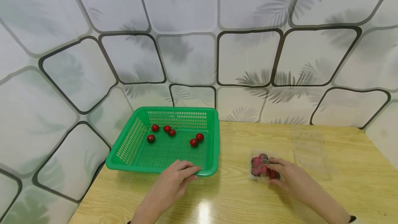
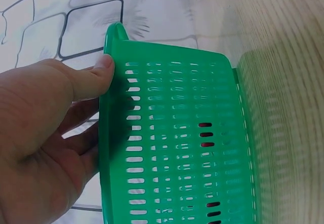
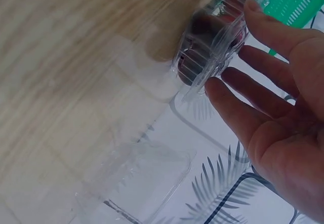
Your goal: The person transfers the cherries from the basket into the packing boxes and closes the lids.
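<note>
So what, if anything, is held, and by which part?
The left hand grips the green basket by its near rim. The right hand visibly holds nothing, its fingers spread by the boxed cherries.

Red cherries (image 1: 199, 137) — in green basket (image 1: 172, 151) and clear box (image 1: 253, 176)

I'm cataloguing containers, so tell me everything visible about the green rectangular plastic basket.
The green rectangular basket looks like plastic: open-topped, slotted sides, perforated floor, smooth broad rim. It stands upright on the pale wood-grain table, near the patterned white wall. Six round red cherries lie scattered on its floor. The person's left hand grips the near rim, right of its middle.
</note>
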`<state>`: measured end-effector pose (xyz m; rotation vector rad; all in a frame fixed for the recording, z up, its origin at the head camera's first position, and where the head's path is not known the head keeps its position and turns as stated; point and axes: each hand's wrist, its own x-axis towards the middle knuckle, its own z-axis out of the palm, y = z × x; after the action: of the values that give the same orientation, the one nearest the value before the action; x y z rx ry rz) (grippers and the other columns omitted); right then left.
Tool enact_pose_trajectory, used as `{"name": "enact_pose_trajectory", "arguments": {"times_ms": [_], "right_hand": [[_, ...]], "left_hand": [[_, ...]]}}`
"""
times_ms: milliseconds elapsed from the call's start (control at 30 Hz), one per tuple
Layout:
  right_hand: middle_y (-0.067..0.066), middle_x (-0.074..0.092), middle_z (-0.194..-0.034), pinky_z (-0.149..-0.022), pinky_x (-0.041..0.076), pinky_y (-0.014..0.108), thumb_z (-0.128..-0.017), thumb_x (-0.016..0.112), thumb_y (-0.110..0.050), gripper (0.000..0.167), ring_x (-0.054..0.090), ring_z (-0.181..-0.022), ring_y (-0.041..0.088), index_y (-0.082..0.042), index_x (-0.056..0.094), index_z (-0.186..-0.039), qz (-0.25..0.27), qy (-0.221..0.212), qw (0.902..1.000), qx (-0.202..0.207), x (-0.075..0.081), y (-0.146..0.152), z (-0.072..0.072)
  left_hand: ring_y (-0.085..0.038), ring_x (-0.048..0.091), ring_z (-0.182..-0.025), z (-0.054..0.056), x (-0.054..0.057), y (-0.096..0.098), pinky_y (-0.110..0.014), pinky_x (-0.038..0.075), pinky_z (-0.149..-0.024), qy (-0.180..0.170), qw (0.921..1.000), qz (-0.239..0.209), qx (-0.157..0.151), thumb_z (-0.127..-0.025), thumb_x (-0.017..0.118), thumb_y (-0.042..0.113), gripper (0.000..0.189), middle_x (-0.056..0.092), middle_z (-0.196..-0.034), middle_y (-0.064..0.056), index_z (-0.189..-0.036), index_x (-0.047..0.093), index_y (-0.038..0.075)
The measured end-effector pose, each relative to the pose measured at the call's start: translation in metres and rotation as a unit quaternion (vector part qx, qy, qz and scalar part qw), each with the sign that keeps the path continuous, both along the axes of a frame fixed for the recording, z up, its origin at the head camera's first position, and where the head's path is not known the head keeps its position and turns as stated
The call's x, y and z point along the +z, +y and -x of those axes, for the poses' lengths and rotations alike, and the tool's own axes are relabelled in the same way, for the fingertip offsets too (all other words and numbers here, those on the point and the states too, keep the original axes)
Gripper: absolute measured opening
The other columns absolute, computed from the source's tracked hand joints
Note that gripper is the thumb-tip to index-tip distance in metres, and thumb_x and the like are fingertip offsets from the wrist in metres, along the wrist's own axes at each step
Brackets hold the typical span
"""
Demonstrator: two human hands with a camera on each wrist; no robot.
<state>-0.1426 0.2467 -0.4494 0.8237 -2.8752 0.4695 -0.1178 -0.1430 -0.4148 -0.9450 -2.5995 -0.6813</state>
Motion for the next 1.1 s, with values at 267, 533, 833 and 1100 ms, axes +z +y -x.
{"name": "enact_pose_trajectory", "arguments": {"times_ms": [267,533,833,1100], "right_hand": [[0.025,0.071,-0.118,-0.081,0.061,0.046,-0.075,0.089,-0.017,0.042,0.072,-0.098,0.039,0.002,0.075,-0.11,-0.038,-0.013,0.9991,-0.011,0.011,-0.006,0.03],[0.002,0.06,-0.078,-0.057,0.039,0.028,-0.075,0.089,-0.009,0.024,0.048,-0.066,0.009,-0.008,0.065,-0.08,-0.05,-0.009,0.9987,0.005,0.018,-0.01,0.058],[0.02,0.069,-0.104,-0.076,0.058,0.045,-0.081,0.084,-0.005,0.039,0.068,-0.088,0.033,0.007,0.07,-0.115,-0.045,-0.052,0.9975,-0.017,0.019,-0.005,0.073],[0.025,0.066,-0.107,-0.079,0.058,0.047,-0.083,0.08,0.0,0.041,0.067,-0.091,0.035,0.01,0.067,-0.12,-0.055,-0.062,0.9961,-0.032,0.017,0.003,0.093]], "left_hand": [[-0.011,0.067,-0.096,0.0,0.002,-0.002,-0.024,0.058,-0.081,-0.004,1.0,0.0,0.006,-0.091,0.076,0.013,0.026,0.074,-0.106,0.005,-0.116,0.077,0.011],[-0.011,0.068,-0.096,0.0,0.001,-0.002,-0.024,0.058,-0.082,-0.004,1.0,0.006,0.006,-0.091,0.075,0.013,0.025,0.074,-0.106,0.005,-0.116,0.077,0.011],[-0.011,0.067,-0.096,-0.001,-0.001,0.0,-0.024,0.058,-0.082,-0.004,0.9999,0.01,0.004,-0.092,0.075,0.013,0.025,0.074,-0.106,0.006,-0.117,0.076,0.012],[-0.011,0.067,-0.097,-0.002,0.0,0.001,-0.025,0.058,-0.083,-0.013,0.9998,0.011,0.007,-0.093,0.074,0.013,0.025,0.074,-0.108,0.006,-0.118,0.076,0.012]]}}
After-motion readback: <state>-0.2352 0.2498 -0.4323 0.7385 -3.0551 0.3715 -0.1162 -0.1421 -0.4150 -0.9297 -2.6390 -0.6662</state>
